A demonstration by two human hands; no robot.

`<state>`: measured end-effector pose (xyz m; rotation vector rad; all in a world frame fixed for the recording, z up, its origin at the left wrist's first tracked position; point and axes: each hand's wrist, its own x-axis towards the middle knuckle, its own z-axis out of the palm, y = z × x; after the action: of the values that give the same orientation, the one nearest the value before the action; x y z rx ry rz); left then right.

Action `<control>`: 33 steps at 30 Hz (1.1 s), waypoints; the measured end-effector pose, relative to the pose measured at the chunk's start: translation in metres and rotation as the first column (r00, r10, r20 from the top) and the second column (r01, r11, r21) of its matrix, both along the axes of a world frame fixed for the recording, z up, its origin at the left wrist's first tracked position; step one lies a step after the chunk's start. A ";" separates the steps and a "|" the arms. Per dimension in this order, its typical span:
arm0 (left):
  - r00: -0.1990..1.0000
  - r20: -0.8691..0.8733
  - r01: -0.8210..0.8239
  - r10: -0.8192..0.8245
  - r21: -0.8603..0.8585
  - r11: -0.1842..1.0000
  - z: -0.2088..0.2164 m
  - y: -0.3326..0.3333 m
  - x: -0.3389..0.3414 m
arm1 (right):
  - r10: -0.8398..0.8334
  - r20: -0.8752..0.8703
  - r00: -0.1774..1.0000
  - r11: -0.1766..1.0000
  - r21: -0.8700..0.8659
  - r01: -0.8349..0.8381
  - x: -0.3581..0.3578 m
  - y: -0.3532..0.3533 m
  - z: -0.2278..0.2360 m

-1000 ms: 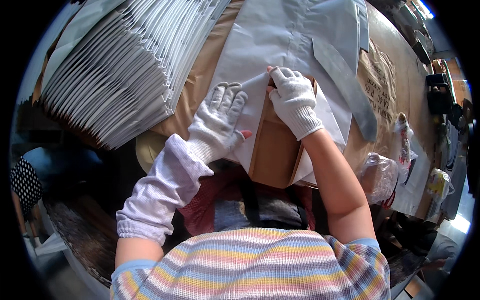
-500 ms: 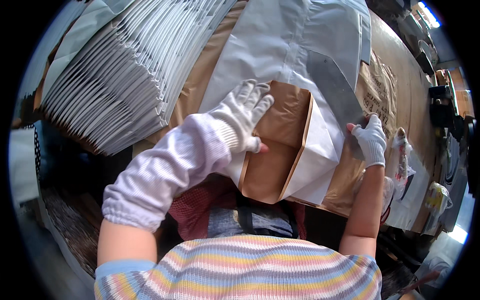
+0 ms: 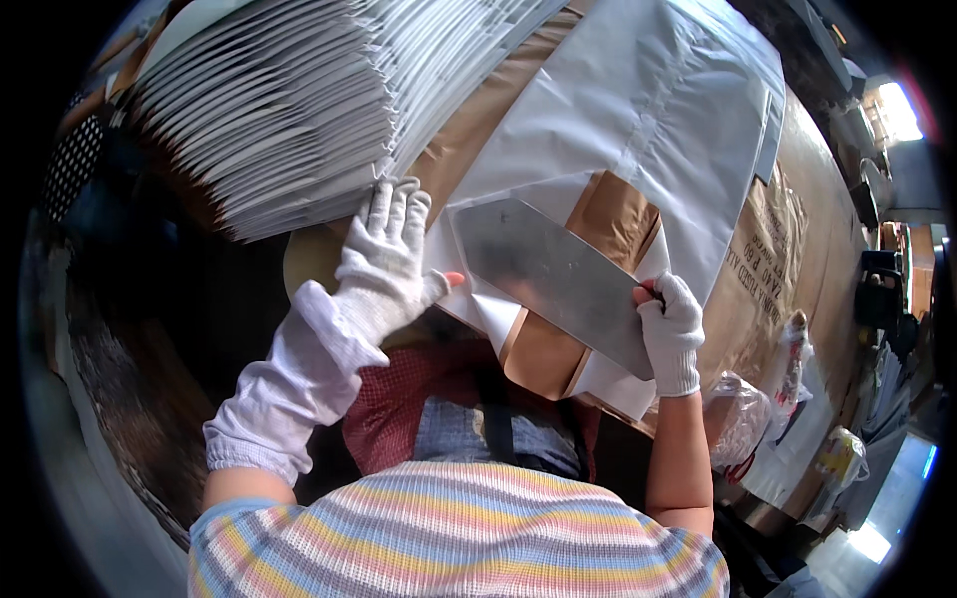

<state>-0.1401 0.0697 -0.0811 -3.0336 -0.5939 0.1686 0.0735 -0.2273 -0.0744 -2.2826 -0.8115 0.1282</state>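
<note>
A white paper bag [image 3: 688, 130] with a brown inside lies before me, its near end spread into a folded shape. Across the brown opened end [image 3: 610, 217] rests a flat grey plate [image 3: 543, 274] with slanted corners, covering the middle of it. My right hand [image 3: 670, 334], in a white glove with bare fingertips showing, grips the plate's right end between thumb and fingers. My left hand [image 3: 387, 254], gloved and sleeved in white, is stretched flat with the thumb apart. It is beside the bag's left edge, fingertips near the leaning stack, and holds nothing.
A thick row of folded white bags [image 3: 269, 120] leans at the far left. Brown wrapping paper [image 3: 763, 249] with print covers the right part of the table. Clear plastic wrap [image 3: 736, 409] and a wrapped bottle-like thing [image 3: 795, 349] lie at the right edge.
My right hand has swung the grey plate leftward, from the bag's right side to across its opened end. My left hand has left the brown flap and moved left.
</note>
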 end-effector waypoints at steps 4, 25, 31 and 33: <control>0.851 0.358 0.480 -0.384 -0.234 0.845 0.005 -0.024 0.013 | 0.074 -0.022 0.997 0.997 -0.010 -0.074 0.007 0.010 -0.002; 0.854 0.305 0.491 -0.421 -0.204 0.847 0.005 -0.047 0.020 | 0.400 0.310 0.862 0.900 -0.311 -0.306 -0.031 0.011 -0.011; 0.845 0.270 0.513 -0.461 -0.165 0.843 0.001 -0.048 0.019 | 0.369 0.321 0.872 0.923 -0.236 -0.304 -0.032 0.004 -0.016; 0.859 0.241 0.495 -0.451 -0.169 0.852 0.004 -0.048 0.017 | 0.380 0.316 0.869 0.918 -0.245 -0.312 -0.032 0.006 -0.017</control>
<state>-0.1231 0.0221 -0.0768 -3.3222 0.2083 -0.0888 0.0418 -0.2209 -0.0915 -2.3432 -1.4591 -0.0567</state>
